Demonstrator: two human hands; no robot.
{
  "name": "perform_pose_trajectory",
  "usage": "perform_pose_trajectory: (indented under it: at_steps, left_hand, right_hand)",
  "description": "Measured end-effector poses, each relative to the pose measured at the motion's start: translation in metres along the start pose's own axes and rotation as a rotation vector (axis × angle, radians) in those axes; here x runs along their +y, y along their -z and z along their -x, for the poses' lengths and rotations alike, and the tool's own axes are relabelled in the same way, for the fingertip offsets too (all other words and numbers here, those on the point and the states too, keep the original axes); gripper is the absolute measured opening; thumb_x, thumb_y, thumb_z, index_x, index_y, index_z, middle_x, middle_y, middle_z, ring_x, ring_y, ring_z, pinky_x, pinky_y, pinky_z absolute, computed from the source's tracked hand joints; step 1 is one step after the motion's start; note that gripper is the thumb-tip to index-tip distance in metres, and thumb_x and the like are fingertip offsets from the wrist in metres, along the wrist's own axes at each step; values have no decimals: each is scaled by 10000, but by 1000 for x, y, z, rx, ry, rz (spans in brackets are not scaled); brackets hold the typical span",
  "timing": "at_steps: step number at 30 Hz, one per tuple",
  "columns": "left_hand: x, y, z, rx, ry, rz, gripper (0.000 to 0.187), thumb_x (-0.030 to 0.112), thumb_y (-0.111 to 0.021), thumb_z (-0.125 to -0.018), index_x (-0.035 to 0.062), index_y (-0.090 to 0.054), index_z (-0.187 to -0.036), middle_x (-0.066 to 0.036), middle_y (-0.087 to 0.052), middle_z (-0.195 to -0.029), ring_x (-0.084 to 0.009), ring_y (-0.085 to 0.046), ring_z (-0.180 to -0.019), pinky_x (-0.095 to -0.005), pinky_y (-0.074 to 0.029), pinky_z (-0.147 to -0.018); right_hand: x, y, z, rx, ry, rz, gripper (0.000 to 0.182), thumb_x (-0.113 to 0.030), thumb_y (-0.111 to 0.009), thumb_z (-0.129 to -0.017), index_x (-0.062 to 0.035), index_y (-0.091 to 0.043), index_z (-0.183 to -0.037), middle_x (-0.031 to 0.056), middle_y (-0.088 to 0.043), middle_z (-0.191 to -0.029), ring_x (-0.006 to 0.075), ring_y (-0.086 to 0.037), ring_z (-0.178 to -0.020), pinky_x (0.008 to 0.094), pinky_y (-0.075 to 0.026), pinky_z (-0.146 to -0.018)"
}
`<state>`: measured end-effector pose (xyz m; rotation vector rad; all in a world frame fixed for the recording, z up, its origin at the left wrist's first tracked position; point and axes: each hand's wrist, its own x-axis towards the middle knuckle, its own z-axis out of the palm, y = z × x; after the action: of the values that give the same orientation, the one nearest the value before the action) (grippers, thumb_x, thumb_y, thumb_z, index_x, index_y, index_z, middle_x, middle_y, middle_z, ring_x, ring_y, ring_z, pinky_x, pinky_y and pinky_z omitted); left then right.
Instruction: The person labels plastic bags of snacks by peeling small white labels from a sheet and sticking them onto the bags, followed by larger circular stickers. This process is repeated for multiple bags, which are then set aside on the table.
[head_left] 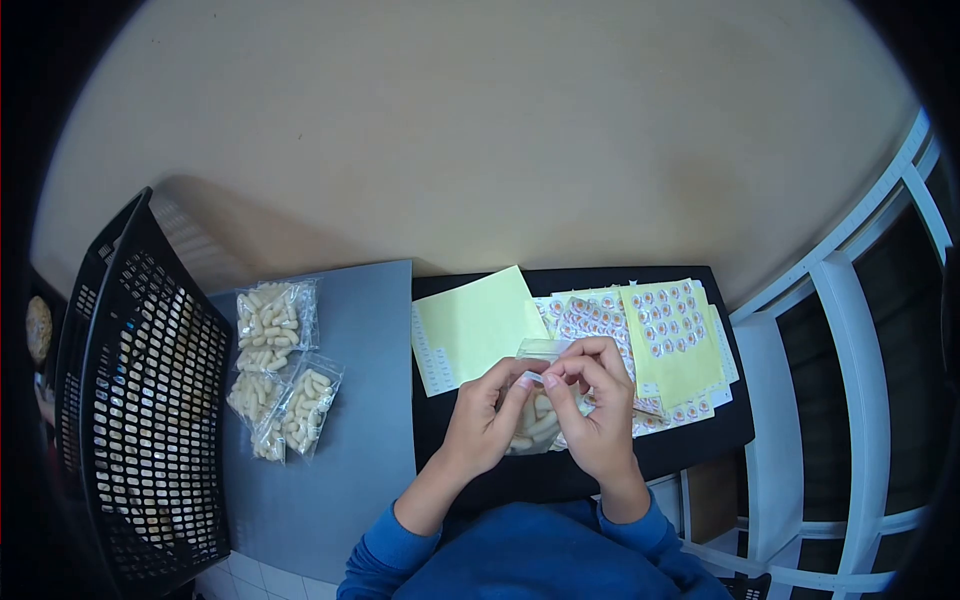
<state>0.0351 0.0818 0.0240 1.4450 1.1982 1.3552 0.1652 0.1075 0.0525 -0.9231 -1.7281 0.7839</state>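
A clear plastic zip bag (540,428) with pale, stick-shaped pieces in it hangs between my hands, over the black table top. My left hand (482,418) pinches the bag's upper edge from the left, thumb and fingers together. My right hand (600,410) pinches the same edge from the right, its fingertips close to those of my left hand. The top flap of the bag shows above my fingers. Just behind lie a yellow sheet (475,325) and several sheets of round stickers (668,318); my right hand partly covers the nearer ones.
Several filled clear bags (300,405) lie on the grey table top (370,450) to the left. A tall black perforated basket (150,400) stands at the far left. Behind the tables rises a beige wall (480,130). White metal shelving or railing (850,380) is on the right.
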Motion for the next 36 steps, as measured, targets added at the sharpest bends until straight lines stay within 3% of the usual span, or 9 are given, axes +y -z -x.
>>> perform_pose_trajectory:
  at_steps: [11,28,31,36]
  left_hand:
    - [16,5,4,-56,87,-87,262,122,-363,-887,-15,-544,-1017,-154,-608,-804,-197,-605,-731,-286,-452,-684]
    - [7,0,5,27,-63,-119,243,92,-392,-862,-24,-562,-991,-168,-602,-791,-246,-600,-701,-303,-454,-666]
    - [4,-4,4,99,-167,-138,228,85,-415,-854,-29,-580,-962,-160,-596,-753,-239,-591,-662,-303,-454,-640]
    - [7,-3,5,114,-132,-122,221,80,-440,-853,-27,-613,-940,-137,-606,-738,-183,-588,-646,-278,-457,-599]
  right_hand:
    - [1,0,-6,2,4,48,64,-29,-613,-704,9,-574,-738,88,-449,-865,137,-468,-660,244,-404,-567]
    - [3,-5,-5,76,8,81,88,-57,-679,-646,-20,-610,-686,85,-458,-869,130,-472,-636,235,-410,-550]
    - [6,-6,-3,98,51,82,100,-67,-689,-634,-24,-608,-674,85,-458,-869,140,-464,-634,248,-398,-559]
    - [7,-8,-1,127,111,79,130,-95,-711,-601,-38,-604,-648,102,-453,-869,182,-454,-741,275,-377,-639]
